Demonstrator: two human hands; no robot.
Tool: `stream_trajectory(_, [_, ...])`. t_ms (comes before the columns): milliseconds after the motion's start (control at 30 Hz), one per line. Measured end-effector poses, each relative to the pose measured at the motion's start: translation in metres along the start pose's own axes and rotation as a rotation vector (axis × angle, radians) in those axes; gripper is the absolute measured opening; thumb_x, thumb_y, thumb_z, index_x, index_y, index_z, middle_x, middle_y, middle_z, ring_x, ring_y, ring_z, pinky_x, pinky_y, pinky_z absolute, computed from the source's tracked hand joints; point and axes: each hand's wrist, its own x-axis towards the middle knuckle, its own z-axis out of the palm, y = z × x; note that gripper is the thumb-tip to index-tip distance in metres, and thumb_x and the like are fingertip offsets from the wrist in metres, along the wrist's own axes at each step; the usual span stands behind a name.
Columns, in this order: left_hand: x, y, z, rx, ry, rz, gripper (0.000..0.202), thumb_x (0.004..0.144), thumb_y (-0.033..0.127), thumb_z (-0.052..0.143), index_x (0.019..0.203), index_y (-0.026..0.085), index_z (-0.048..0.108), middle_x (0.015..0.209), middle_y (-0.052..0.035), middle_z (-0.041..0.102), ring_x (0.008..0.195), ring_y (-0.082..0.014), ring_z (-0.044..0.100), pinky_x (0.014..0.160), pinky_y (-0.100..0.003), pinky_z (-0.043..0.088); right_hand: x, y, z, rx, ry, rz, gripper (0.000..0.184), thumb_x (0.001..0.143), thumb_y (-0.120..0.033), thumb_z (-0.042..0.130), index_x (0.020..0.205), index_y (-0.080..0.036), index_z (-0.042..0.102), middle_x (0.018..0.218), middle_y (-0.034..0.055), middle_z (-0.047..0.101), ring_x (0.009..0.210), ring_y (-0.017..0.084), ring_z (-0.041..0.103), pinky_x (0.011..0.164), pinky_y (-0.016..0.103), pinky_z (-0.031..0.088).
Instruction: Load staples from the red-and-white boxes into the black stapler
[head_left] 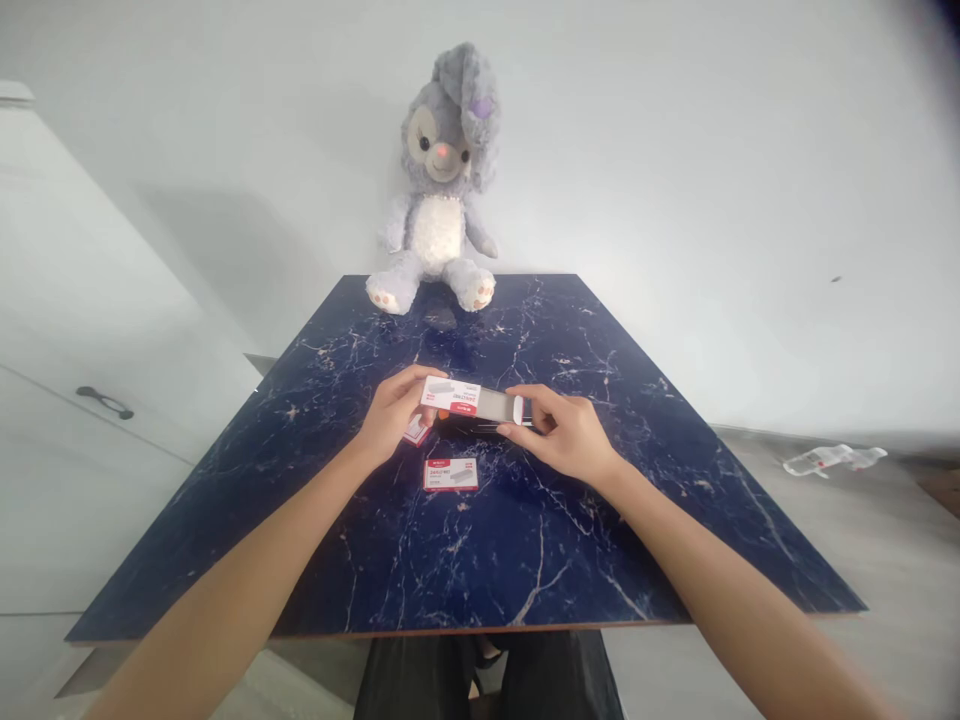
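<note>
My left hand [397, 405] grips the printed sleeve of a small red-and-white staple box [451, 394], held just above the table. From the sleeve's right end sticks out a grey length [497, 405], which looks like staples in the inner tray. My right hand [559, 428] pinches the white end of that tray between thumb and fingers. A second staple box [451, 475] lies flat and closed in front of the hands. Another red-and-white box [417, 430] is partly hidden by my left hand. Behind the held box shows something dark with an orange spot [443, 414], mostly covered.
A grey plush rabbit [439, 220] sits at the table's far edge against the wall. The dark blue marbled table [600, 500] narrows away from me. A white cabinet [90, 300] stands to the left. Clear plastic packaging [832, 459] lies on the floor at right.
</note>
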Motion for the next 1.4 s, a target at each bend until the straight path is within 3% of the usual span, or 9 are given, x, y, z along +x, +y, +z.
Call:
stream_trajectory(200, [-0.013,0.005,0.017,0.215,-0.253,-0.017,0.034,0.099,0.038,0.049,0.12,0.019,0.069,0.074,-0.0032,0.07,0.058,-0.0136,0.063,0.054,-0.025,0.05,0.001,-0.005,0.0,0.277,-0.056,-0.009,0.056,0.081,-0.061,0.074,0.121,-0.023,0.067,0.074,0.0015,0.07,0.067,0.018,0.065,0.072,0.031,0.054])
stream_trajectory(400, [-0.016,0.003,0.023,0.282,-0.144,0.066,0.034,0.101,0.038,0.046,0.122,0.022,0.068,0.079,-0.0026,0.07,0.06,-0.013,0.062,0.055,-0.024,0.049,0.0,-0.009,0.005,0.611,-0.08,0.151,0.049,0.094,-0.055,0.06,0.132,-0.023,0.059,0.085,0.0033,0.072,0.071,0.019,0.069,0.073,0.035,0.058])
stream_trajectory(533, [-0.017,-0.004,0.023,0.297,-0.112,0.09,0.035,0.102,0.037,0.045,0.124,0.022,0.068,0.077,-0.0023,0.069,0.06,-0.0127,0.062,0.057,-0.024,0.049,0.003,-0.01,0.007,0.719,-0.036,0.248,0.045,0.09,-0.051,0.068,0.122,-0.021,0.062,0.079,0.0019,0.072,0.067,0.018,0.069,0.072,0.035,0.059])
stream_trajectory(767, [-0.02,-0.004,0.021,0.414,-0.066,0.169,0.038,0.104,0.033,0.04,0.126,0.023,0.068,0.072,-0.0011,0.067,0.061,-0.013,0.061,0.06,-0.025,0.048,0.004,-0.006,0.009,0.69,-0.039,0.278,0.048,0.091,-0.054,0.064,0.125,-0.02,0.066,0.083,0.0041,0.074,0.066,0.017,0.069,0.069,0.035,0.06])
stream_trajectory(933, [-0.025,-0.001,0.024,0.521,-0.149,0.282,0.041,0.104,0.025,0.037,0.136,0.025,0.063,0.068,0.0013,0.066,0.06,-0.0123,0.06,0.064,-0.025,0.047,0.003,-0.002,0.011,0.676,-0.07,0.246,0.049,0.087,-0.051,0.071,0.125,-0.02,0.068,0.082,0.0021,0.072,0.061,0.014,0.064,0.064,0.031,0.057])
stream_trajectory(1067, [-0.021,0.009,0.019,0.582,-0.23,0.386,0.043,0.103,0.027,0.038,0.139,0.024,0.061,0.087,-0.0034,0.074,0.071,-0.0145,0.065,0.071,-0.027,0.05,0.003,-0.001,0.008,0.7,-0.196,0.259,0.048,0.086,-0.052,0.072,0.121,-0.019,0.069,0.079,0.0021,0.071,0.06,0.014,0.062,0.057,0.028,0.053])
stream_trajectory(1133, [-0.013,0.014,0.004,0.638,-0.127,0.394,0.041,0.102,0.029,0.041,0.135,0.021,0.064,0.097,-0.0058,0.076,0.077,-0.0162,0.068,0.075,-0.028,0.051,0.003,-0.003,0.005,0.635,-0.246,0.247,0.042,0.089,-0.053,0.067,0.115,-0.019,0.07,0.072,0.0008,0.068,0.057,0.014,0.06,0.053,0.026,0.049])
stream_trajectory(1233, [0.003,0.018,-0.029,0.762,0.102,0.273,0.038,0.098,0.033,0.046,0.124,0.018,0.069,0.092,-0.0053,0.076,0.074,-0.0177,0.067,0.076,-0.03,0.05,0.001,-0.005,-0.001,0.33,-0.251,0.126,0.038,0.094,-0.051,0.061,0.112,-0.019,0.071,0.06,-0.0024,0.061,0.05,0.013,0.055,0.051,0.026,0.042])
stream_trajectory(1400, [0.016,0.015,-0.065,0.922,-0.263,-0.21,0.05,0.083,0.056,0.065,0.119,0.022,0.07,0.104,-0.0081,0.074,0.081,-0.022,0.067,0.068,-0.029,0.045,-0.003,-0.013,-0.007,-0.061,0.042,-0.068,0.036,0.096,-0.046,0.055,0.11,-0.017,0.071,0.049,-0.0048,0.054,0.043,0.012,0.05,0.052,0.028,0.04])
